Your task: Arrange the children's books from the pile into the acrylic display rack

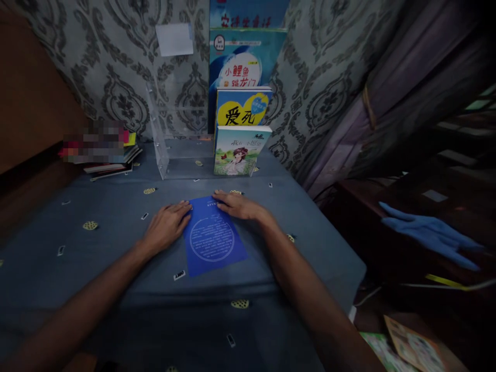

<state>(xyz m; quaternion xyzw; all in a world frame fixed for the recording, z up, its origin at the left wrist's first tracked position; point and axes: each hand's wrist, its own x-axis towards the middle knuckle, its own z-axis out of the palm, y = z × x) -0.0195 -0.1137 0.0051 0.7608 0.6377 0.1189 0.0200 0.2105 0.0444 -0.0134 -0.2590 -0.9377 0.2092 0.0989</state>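
Blue printed sheet (213, 236) lies between the left hand (167, 226) and the right hand (239, 205), on the grey-blue tablecloth (108, 206).
The left hand touches its upper left edge; the right rests fingers at its upper right corner. Both are laid flat, fingers extended, and most of the sheet reaches from them toward the person.

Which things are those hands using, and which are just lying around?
In use:
- Blue printed sheet or book, touched by the left hand and right hand
- Maybe the standing books, though untouched

Seemingly just lying about:
- Blue glove, right
- Pile of books, left
- Colourful papers, low right
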